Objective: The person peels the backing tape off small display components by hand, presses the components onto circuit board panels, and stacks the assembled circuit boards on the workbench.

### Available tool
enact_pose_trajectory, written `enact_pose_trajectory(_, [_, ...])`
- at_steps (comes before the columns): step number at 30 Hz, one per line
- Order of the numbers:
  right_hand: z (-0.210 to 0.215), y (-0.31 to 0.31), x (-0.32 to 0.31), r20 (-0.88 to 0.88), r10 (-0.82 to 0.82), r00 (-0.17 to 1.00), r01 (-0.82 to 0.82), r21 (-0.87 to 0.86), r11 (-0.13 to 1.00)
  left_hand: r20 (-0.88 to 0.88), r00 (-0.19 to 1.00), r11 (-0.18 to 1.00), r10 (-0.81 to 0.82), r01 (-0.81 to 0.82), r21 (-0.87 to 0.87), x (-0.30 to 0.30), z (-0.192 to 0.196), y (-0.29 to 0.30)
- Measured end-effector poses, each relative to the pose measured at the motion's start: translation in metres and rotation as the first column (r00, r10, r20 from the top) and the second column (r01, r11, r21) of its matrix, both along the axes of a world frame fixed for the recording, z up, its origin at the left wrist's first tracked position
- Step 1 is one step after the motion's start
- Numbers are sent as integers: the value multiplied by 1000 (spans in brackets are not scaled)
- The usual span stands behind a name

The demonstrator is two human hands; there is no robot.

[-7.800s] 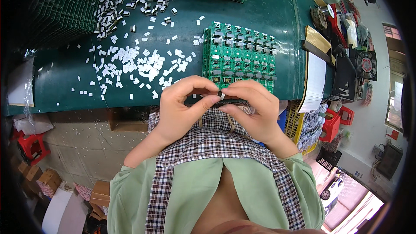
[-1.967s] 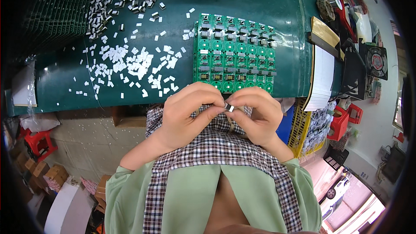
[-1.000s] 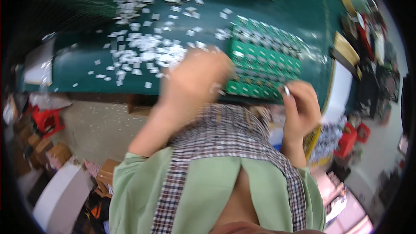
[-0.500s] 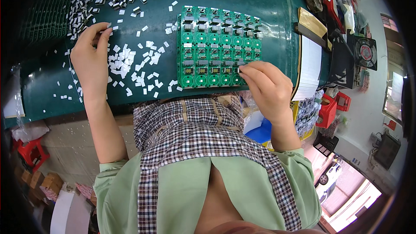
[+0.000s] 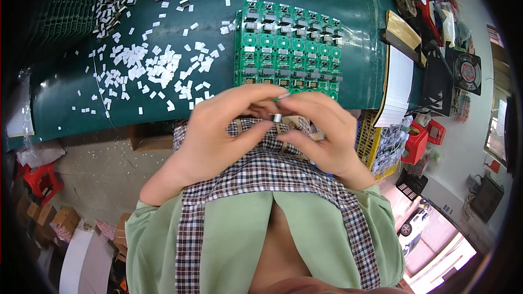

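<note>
In front of my apron, my left hand (image 5: 220,128) pinches a small display module (image 5: 278,117) with a pale face between thumb and fingers. Close by on the right, my right hand (image 5: 324,130) curves toward the module, its thumb and fingers apart; a pale speck shows at its index fingertip, too small to name. Just beyond both hands lies a green panel of circuit boards (image 5: 294,49) in rows, with small displays fitted; the hands cover part of its near edge.
White film pieces (image 5: 158,68) lie scattered left of the panel. Loose display modules (image 5: 111,8) are heaped at the far left, beside stacked green boards (image 5: 60,16). White papers (image 5: 399,79) lie at the table's right end; a black fan (image 5: 467,71) stands beyond.
My left hand has come from the scattered pieces at the left to my front. My right hand has drawn back from the panel's near edge to meet it.
</note>
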State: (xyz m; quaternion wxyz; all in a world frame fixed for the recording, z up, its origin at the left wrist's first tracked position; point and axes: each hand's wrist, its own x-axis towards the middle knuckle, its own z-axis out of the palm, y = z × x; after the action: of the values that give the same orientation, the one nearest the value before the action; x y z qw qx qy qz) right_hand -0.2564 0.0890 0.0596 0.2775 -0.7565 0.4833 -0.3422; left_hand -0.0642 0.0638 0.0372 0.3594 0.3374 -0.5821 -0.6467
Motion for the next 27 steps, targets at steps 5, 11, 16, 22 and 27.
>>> enact_pose_trajectory(5, [-19, 7, 4, 74, -27, 997, 31, -49, 998, -42, 996, 995, 79, -82, -57, -8, -13, 7])
enact_pose_trajectory(11, [-24, 5, -3, 133, -21, 991, 23, -9, 1000, -123, 991, 992, 43, -28, 120, -6, -18, 6])
enact_pose_trajectory(16, [-26, 1, -7, 152, 24, 988, -13, -75, 997, -345, 938, 947, -1, 111, 300, -4, -27, 5])
enact_pose_trajectory(22, [-28, 5, -3, 233, -21, 972, 30, -32, 999, -213, 975, 988, 56, -23, 154, -12, -22, 12])
enact_pose_trajectory(27, [-28, 6, -2, 194, -20, 981, 35, -74, 997, -66, 992, 994, 107, -109, -23, -11, -25, 10])
